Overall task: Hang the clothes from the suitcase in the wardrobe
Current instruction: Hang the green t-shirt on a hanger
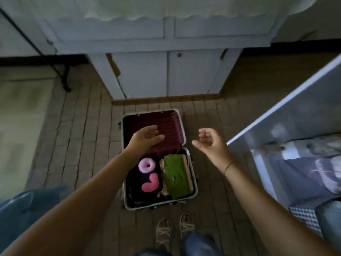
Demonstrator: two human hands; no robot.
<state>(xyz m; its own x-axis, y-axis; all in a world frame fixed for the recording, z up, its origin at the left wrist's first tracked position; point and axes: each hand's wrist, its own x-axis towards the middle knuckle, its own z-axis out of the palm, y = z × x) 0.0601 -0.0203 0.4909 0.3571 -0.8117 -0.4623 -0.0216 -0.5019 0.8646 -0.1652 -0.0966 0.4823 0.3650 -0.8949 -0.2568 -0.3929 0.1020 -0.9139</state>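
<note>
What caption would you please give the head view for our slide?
Empty left hand over the open suitcase, empty right hand beside it; folded clothes inside.

Could not see part of the suitcase lid point(171, 124) behind the left hand point(145, 139). Saw only thin edges of the clothes point(186, 169) under the folded green cloth point(176, 177). Lost the wardrobe point(299, 117) past the right edge, its insides too blurry to name.

Left hand point(145, 138), right hand point(210, 143) empty, outstretched
</note>
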